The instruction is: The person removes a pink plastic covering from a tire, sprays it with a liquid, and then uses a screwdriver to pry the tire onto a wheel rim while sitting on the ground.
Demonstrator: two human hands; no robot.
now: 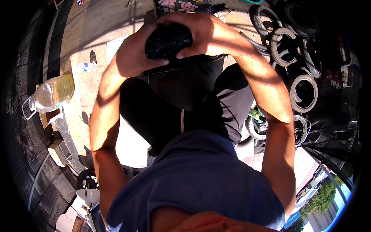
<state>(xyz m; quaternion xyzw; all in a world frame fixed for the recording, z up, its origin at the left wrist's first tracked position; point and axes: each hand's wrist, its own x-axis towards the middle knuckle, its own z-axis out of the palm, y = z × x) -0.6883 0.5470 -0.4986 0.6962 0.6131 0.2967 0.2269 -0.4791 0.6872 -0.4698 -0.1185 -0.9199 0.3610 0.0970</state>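
Both my arms reach forward and my hands close round the top of a black tyre [168, 41], its tread facing up between my legs. My left hand [133, 52] wraps its left side, with the thumb lying along the near edge. On the right side my right hand [197, 33] grips it, the thumb tip close to the left one. The fingers on the far side are mostly hidden. Below my hands the rest of the tyre falls into dark shadow.
Several tyres [283, 46] lie at the right. On the left stand a large clear jug [54, 92] of yellowish liquid and a small water bottle [87, 67]. A black printed sign or bag [176, 8] is just beyond my hands.
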